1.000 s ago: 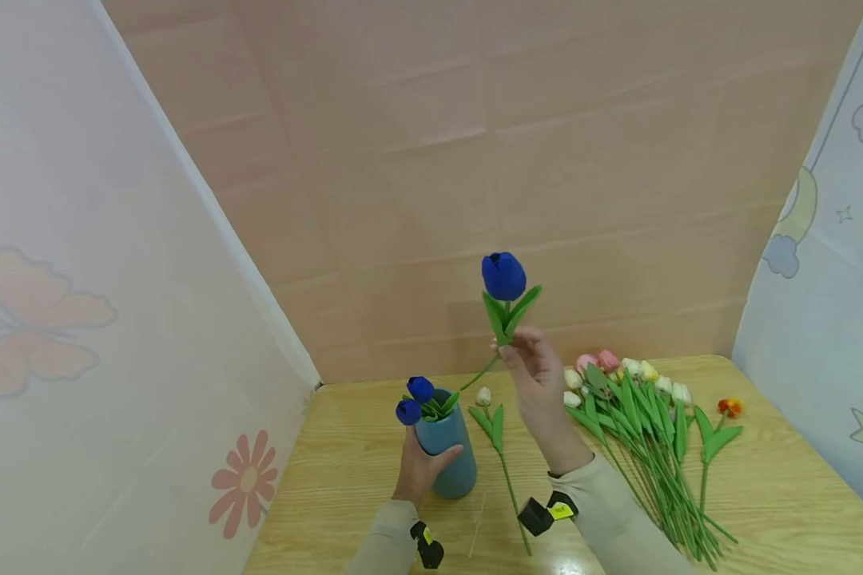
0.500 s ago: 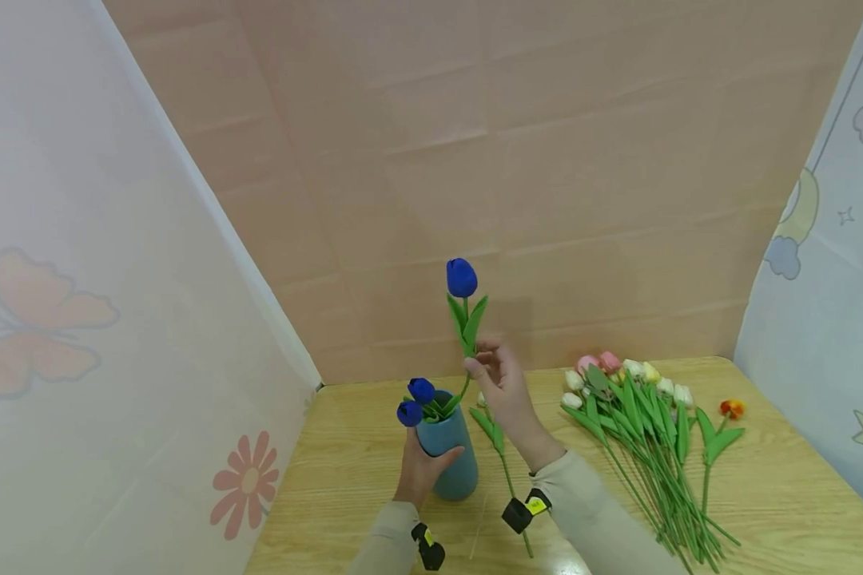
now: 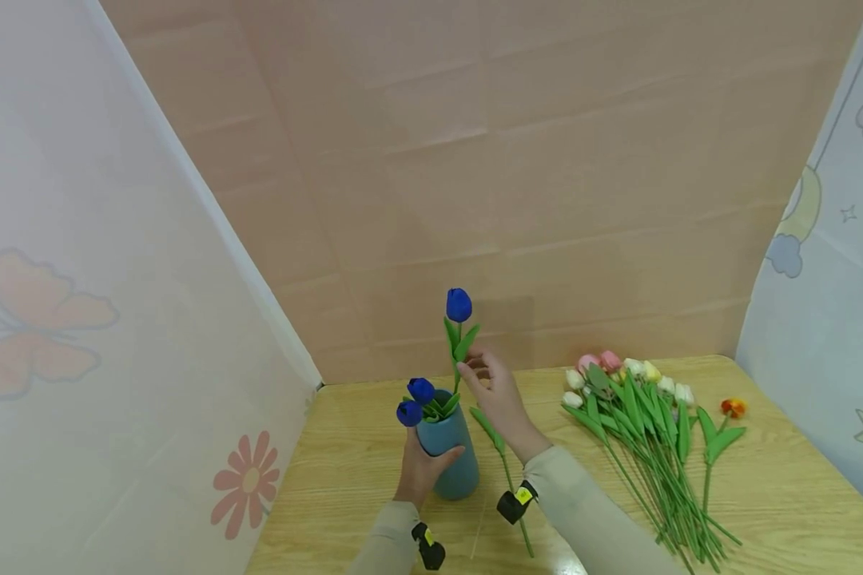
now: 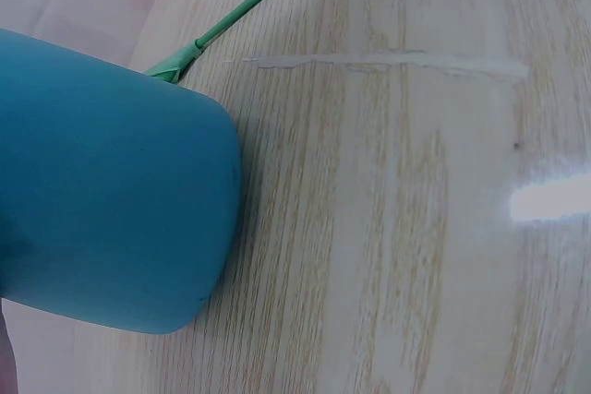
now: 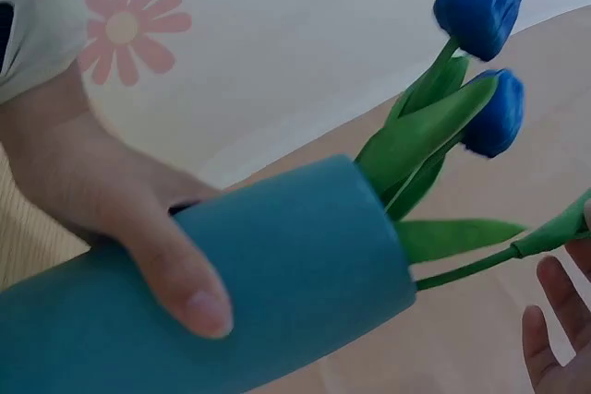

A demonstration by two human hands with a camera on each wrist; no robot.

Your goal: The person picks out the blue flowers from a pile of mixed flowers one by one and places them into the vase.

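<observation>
A blue vase (image 3: 449, 455) stands on the wooden table, tilted slightly, and my left hand (image 3: 419, 467) grips its side with the thumb across the front. Two blue tulips (image 3: 421, 390) lean out over its left rim. Above the mouth, my right hand (image 3: 492, 395) pinches a third blue tulip (image 3: 459, 305) by the stem, just below its leaves. That stem (image 5: 466, 269) runs down inside the rim in the right wrist view, where only the fingertips of my right hand (image 5: 563, 320) show at the edge. The left wrist view shows the lower vase (image 4: 120, 182) close up.
A white tulip's stem (image 3: 518, 503) lies right of the vase, its bloom hidden behind my right hand. Farther right lies a pile of tulips (image 3: 643, 431) in white, pink and yellow. An orange flower (image 3: 733, 408) lies beside it. Fabric walls enclose the table's back and sides.
My right hand has moved left and down with the blue tulip, lowering its stem deeper into the vase. The left hand and vase have stayed in place.
</observation>
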